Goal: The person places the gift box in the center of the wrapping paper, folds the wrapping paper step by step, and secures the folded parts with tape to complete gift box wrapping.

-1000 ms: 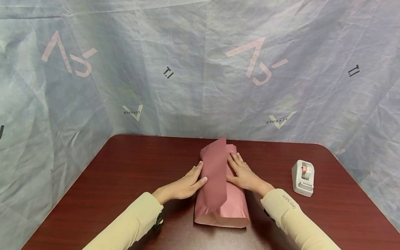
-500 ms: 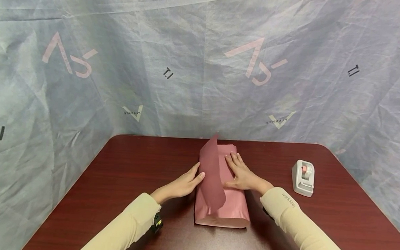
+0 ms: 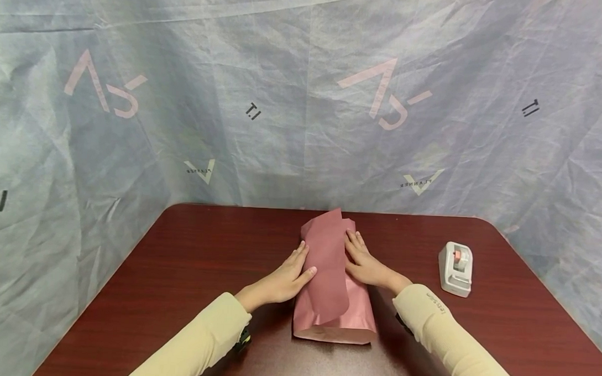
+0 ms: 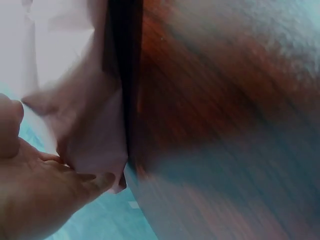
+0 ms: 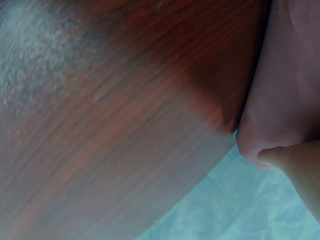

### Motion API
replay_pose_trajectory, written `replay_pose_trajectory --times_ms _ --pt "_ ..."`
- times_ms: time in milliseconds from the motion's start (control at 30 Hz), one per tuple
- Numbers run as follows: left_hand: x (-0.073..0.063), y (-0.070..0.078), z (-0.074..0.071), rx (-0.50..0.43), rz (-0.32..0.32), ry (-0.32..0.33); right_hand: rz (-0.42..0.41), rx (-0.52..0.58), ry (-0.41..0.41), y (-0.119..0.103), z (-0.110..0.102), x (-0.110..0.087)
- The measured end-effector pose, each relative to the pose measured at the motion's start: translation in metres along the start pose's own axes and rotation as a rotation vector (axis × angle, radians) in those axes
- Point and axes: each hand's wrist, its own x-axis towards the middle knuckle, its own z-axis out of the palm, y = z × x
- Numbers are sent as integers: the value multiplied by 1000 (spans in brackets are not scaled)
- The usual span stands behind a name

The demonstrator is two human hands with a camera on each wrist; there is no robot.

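The pink paper bundle (image 3: 355, 303) has a loose overlapping flap (image 3: 327, 266). Left grip (image 3: 284, 277) and right grip (image 3: 367, 264) touch it, fingers straight. Backdrop (image 3: 283, 137) lettering reads "PLANNER", reversed.

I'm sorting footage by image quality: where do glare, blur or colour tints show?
Head: fairly sharp, pale sheen on the tabletop in front of the pink paper; left wrist: paper washed out upper left, tabletop blurred; right wrist: hazy glare upper left, fabric backdrop tinted teal.

Creased grey-blue sheeting (image 3: 266, 54) encloses the far side and both flanks, printed with pink figures (image 3: 367, 72), black lettering (image 3: 252, 109) and pale yellow V marks (image 3: 211, 169). A reddish-brown wood-grain table (image 3: 204, 251) has rounded far corners; its near surface shows glare.
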Motion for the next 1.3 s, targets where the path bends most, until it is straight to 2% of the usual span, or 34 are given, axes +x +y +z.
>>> replay_pose_trajectory --times_ms 167,300,400,500,633,767,933,1100,1300 --pt "0 3 3 51 -22 3 71 84 28 -3 -2 0" --pt "1 2 6 91 -30 26 167 175 70 -5 -4 0" --pt "2 1 8 119 -39 40 204 224 103 -6 -2 1" --pt "2 2 10 149 -41 51 183 216 131 -6 1 3" --pt "2 3 12 193 -38 65 156 148 151 -7 7 4" --pt "2 3 13 199 -38 79 156 121 168 -9 12 4" --pt "1 4 15 177 -38 77 125 80 198 -9 17 5" --pt "4 3 15 85 -46 95 112 52 212 -9 19 5" --pt "18 -4 14 -40 -85 139 122 51 211 -10 18 5"
